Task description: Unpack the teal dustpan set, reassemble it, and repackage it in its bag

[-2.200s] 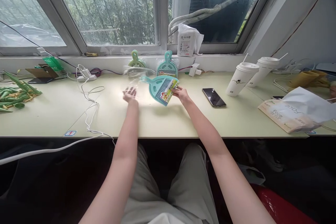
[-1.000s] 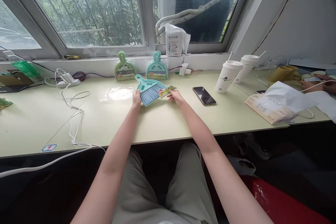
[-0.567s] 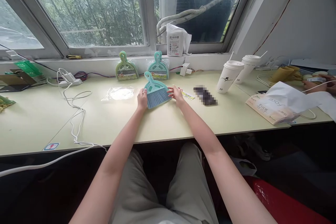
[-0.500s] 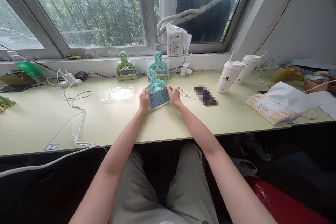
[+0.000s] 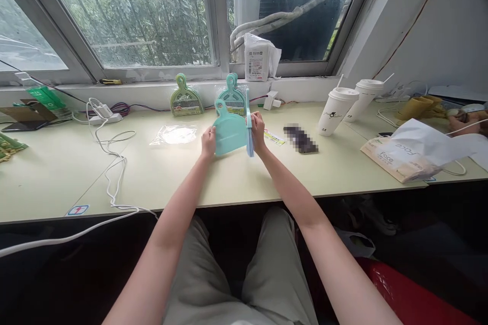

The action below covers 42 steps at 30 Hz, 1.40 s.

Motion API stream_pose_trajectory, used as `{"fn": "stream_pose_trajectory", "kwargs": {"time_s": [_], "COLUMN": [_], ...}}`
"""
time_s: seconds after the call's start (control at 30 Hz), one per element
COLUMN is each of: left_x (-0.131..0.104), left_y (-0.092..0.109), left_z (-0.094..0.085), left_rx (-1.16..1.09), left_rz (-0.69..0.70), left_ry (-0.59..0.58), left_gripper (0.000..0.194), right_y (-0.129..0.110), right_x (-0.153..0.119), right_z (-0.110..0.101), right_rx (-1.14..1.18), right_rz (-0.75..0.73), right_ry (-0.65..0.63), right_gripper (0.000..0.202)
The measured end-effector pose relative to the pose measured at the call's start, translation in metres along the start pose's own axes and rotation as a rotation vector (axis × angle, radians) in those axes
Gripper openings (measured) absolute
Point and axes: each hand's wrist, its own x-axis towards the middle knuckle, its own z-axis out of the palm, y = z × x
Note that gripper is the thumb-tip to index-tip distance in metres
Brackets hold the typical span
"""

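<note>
My left hand (image 5: 208,139) pinches the teal plastic dustpan (image 5: 230,132) upright, my right hand (image 5: 258,129) closed on the small blue-bristled brush (image 5: 249,127), near the tabletop's (image 5: 236,177) back edge.

The teal dustpan (image 5: 230,134) looks smooth matt plastic; the table (image 5: 160,172) is smooth, matt, pale laminate.

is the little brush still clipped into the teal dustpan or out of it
Out. The left hand holds the dustpan; the right hand holds the brush beside it.
</note>
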Motion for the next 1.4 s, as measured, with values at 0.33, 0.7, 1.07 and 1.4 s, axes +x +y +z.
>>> {"fn": "stream_pose_trajectory", "kwargs": {"time_s": [0.33, 0.7, 1.07, 1.4], "left_x": [0.021, 0.016, 0.012, -0.016], "left_y": [-0.03, -0.033, -0.023, 0.011], "left_z": [-0.045, -0.044, -0.047, -0.009], "left_rx": [0.629, 0.465, 0.616, 0.394], "left_rz": [-0.338, -0.286, -0.264, 0.324], "left_ry": [-0.154, 0.037, 0.029, -0.589], "left_gripper": [0.029, 0.028, 0.025, 0.031], "right_y": [0.035, 0.045, 0.04, 0.017], "right_x": [0.002, -0.001, 0.004, -0.003], "right_z": [-0.018, -0.006, -0.011, 0.0], "right_rx": [-0.706, -0.714, -0.587, -0.394], "right_rz": [0.023, 0.075, 0.302, 0.089], "right_ry": [-0.462, -0.497, -0.499, -0.645], "right_gripper": [0.041, 0.034, 0.035, 0.019]}}
